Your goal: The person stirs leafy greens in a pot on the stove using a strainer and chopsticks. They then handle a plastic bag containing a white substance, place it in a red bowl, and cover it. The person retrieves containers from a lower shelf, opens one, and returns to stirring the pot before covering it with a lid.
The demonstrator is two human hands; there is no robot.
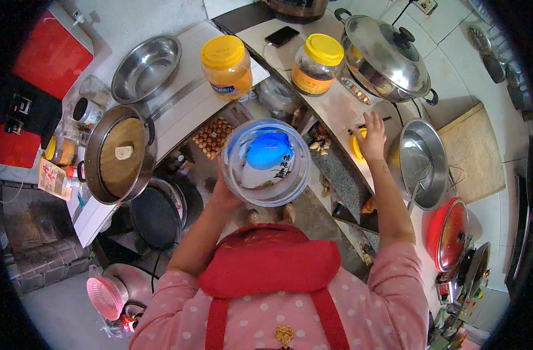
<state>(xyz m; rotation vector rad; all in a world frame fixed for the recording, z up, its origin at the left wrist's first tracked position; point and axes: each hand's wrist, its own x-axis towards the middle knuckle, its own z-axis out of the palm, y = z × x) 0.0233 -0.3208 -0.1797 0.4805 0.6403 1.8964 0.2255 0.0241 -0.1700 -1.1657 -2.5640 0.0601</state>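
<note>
A clear plastic jar with its mouth uncovered is held up before my chest by my left hand, which wraps around its left side. Inside the jar lies a blue and white plastic packet that bears printed writing. On the right counter, my right hand is over a yellow plastic lid and covers part of it. The fingers are spread and point away from me; whether they touch the lid is hard to see. A dark, thin object lies near these fingers.
Two yellow-lidded jars stand ahead. A lidded steel pot sits by a lit control panel. At right are a steel bowl with a whisk and a red lidded pan. A deep pan stands left.
</note>
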